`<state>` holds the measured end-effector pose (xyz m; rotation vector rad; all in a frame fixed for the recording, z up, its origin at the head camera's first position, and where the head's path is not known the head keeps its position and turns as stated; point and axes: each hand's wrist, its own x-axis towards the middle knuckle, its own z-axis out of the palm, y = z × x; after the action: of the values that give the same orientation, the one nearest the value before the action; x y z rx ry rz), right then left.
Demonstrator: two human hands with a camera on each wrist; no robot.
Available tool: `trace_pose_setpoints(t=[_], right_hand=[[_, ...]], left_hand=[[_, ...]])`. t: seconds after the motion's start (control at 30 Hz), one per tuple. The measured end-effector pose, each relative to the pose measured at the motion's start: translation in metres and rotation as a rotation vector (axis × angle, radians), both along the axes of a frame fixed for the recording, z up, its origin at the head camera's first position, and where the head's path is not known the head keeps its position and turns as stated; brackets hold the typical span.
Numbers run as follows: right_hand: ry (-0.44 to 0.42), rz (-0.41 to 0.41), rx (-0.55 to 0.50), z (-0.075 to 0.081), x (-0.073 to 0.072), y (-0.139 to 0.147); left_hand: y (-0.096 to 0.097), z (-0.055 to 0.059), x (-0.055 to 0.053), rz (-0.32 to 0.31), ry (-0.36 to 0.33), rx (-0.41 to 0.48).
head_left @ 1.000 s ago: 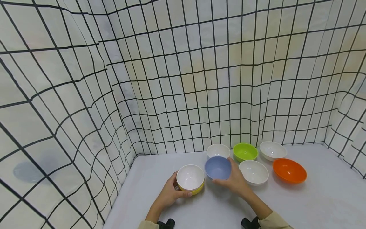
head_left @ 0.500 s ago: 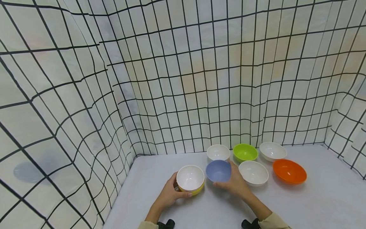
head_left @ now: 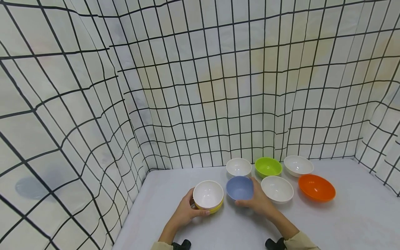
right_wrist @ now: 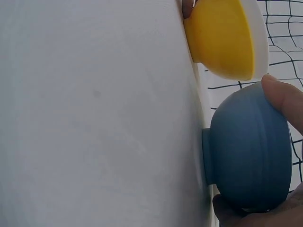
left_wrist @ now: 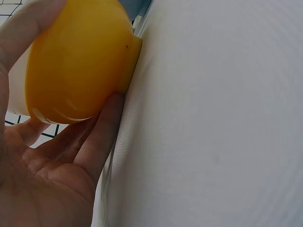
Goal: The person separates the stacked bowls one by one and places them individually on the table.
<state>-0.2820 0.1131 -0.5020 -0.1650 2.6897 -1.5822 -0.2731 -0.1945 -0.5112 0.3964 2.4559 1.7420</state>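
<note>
My left hand (head_left: 185,210) grips a yellow bowl (left_wrist: 78,66), its thumb on the near side and its fingers around the far left. A white bowl (head_left: 208,194) sits nested in the yellow one, its rim standing above it. Just to the right, my right hand (head_left: 257,199) holds a blue bowl (head_left: 240,188) between thumb and fingers. In the right wrist view the blue bowl's foot is at the tabletop, and whether it fully touches cannot be told. The two held bowls stand side by side with a small gap.
Behind the blue bowl are a white bowl (head_left: 238,167) and a green bowl (head_left: 268,166). Further right stand two more white bowls, one near (head_left: 277,189) and one far (head_left: 298,165), plus an orange bowl (head_left: 316,188). A black grid (head_left: 206,86) over white cloth encloses the table.
My right hand has brought the blue bowl a little lower and slightly right, uncovering more of the white bowl behind it. The left hand and its stacked bowls have stayed put.
</note>
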Motion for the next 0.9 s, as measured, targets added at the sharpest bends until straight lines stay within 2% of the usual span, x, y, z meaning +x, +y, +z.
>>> trace_pose_setpoints(t=[0.17, 0.43, 0.9], right_hand=[[-0.034, 0.017, -0.010, 0.0038, 0.0012, 0.0016], [-0.077, 0.043, -0.044, -0.0007, -0.0031, 0.0043], [-0.090, 0.049, -0.048, -0.0006, -0.0037, 0.0041]], left_hand=[[0.0005, 0.0007, 0.0006, -0.003, 0.001, 0.001], [0.0004, -0.0004, 0.0007, 0.000, 0.007, -0.015], [0.0004, 0.0011, 0.0016, 0.003, 0.002, 0.001]])
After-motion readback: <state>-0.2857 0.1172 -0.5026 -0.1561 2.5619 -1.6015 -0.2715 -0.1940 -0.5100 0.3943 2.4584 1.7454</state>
